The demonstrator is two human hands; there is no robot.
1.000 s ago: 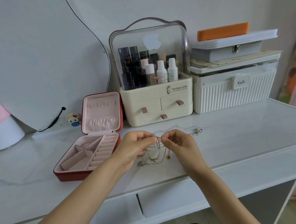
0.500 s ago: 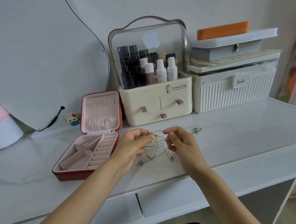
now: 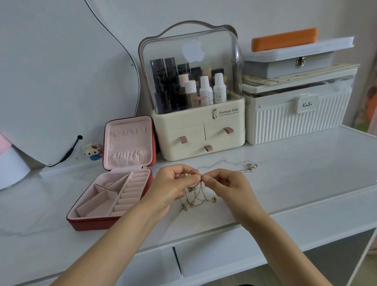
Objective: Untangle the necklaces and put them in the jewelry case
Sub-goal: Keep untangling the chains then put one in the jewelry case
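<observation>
The tangled necklaces [image 3: 196, 192] are held just above the white marble-patterned desk [image 3: 297, 180], slightly right of the open jewelry case [image 3: 110, 193]. The chains are pinched near their top by the fingertips of the left hand [image 3: 172, 186] and the right hand [image 3: 227, 184], both closed on the strands, with the two hands almost touching. How many necklaces are knotted together cannot be told; the links are too fine to be followed, and only a few small gold pendants are made out hanging below. A further bit of chain with a clasp [image 3: 250, 167] is seen lying on the desk behind the right hand; whether it joins the bundle is hidden by the fingers.

The case is stood open, its pink lid propped upright and its compartments shown bare. Behind it a clear-domed cosmetics organizer [image 3: 196, 97] with drawers is placed against the wall, beside a ribbed white storage box [image 3: 299, 115] on which flat boxes are stacked. A curved mirror [image 3: 44, 74] is cut off at the left edge.
</observation>
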